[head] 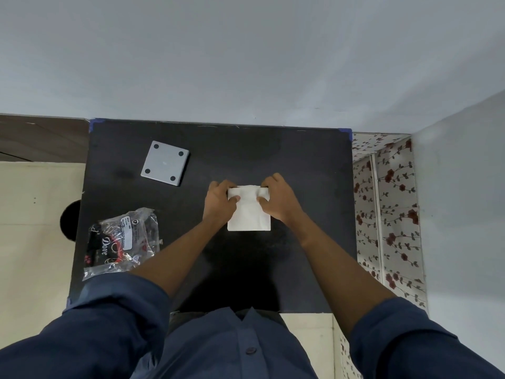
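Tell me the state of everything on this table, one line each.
Napkin: folded, flat on table, far end pinched.
Left hand grip: pinches napkin's far left corner.
Right hand grip: pinches its far right corner.
Grey square plate: lying flat, untouched.
Plastic bag: crumpled, lying near table's left edge.

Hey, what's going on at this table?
A person in a dark blue shirt stands at a black square table, working on a white folded paper napkin. The left hand and the right hand each pinch a far corner of it, while its near part lies flat. A grey square plate with four black dots and a crumpled clear plastic bag lie apart on the left.
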